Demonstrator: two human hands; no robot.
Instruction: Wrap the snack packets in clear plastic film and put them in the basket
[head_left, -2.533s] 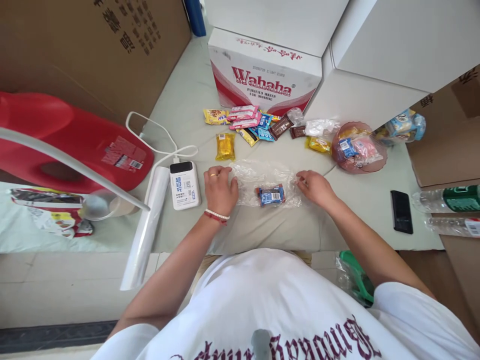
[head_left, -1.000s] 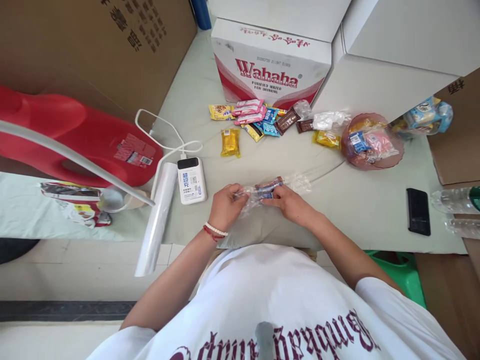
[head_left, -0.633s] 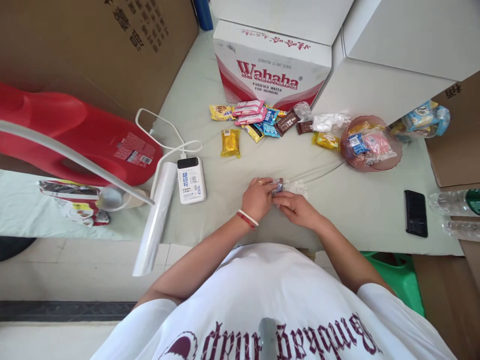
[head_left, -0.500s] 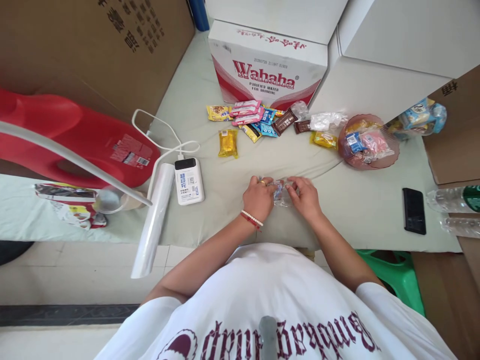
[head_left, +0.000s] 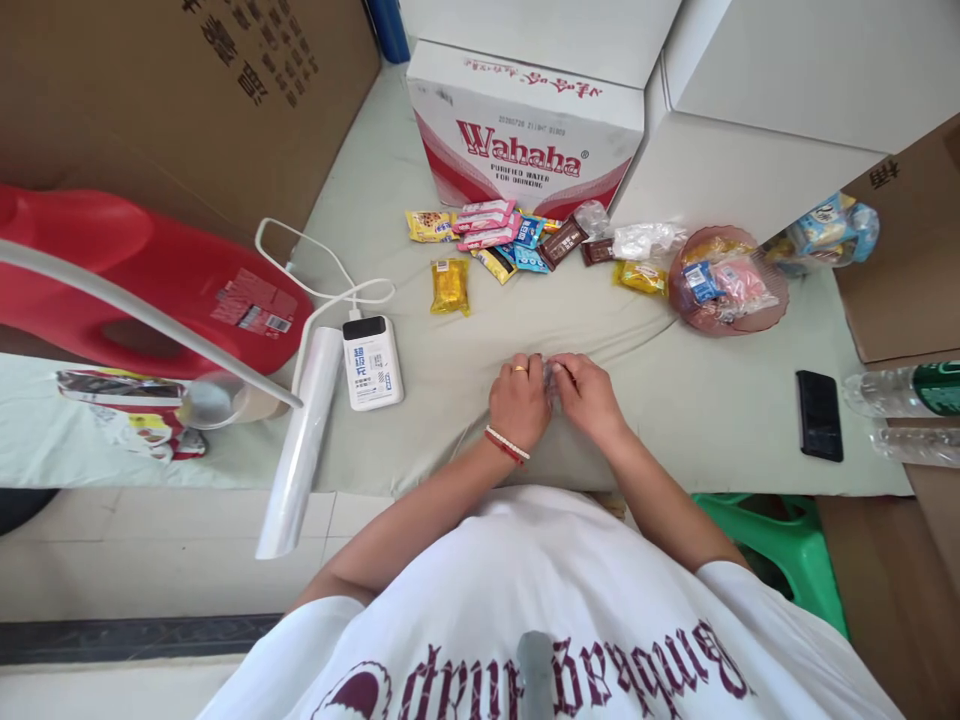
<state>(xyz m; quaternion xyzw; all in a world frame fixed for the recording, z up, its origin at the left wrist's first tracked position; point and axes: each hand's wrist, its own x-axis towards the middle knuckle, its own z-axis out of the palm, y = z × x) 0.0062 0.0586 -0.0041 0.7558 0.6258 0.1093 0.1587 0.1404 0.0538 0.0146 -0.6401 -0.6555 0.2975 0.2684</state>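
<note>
My left hand (head_left: 519, 400) and my right hand (head_left: 587, 396) are pressed together on the grey-green cloth (head_left: 465, 400), both closed around a small snack wrapped in clear plastic film (head_left: 553, 374). Only a sliver of crinkled film shows between the fingers; the snack itself is hidden. A ring is on my left hand and a bead bracelet on that wrist. A roll of clear film (head_left: 301, 441) lies to the left, past the cloth's front edge.
Several wrapped snacks (head_left: 495, 245) lie before a Wahaha box (head_left: 525, 140). A pink bowl (head_left: 726, 284) holds wrapped snacks. White power bank (head_left: 371, 362) with cable, red jug (head_left: 142, 280), black phone (head_left: 819, 414), water bottles (head_left: 904, 392), green stool (head_left: 780, 545).
The film was spread flat with a blue snack in its middle; my hands folded it over the snack and closed in, and now cover the bundle almost fully.
</note>
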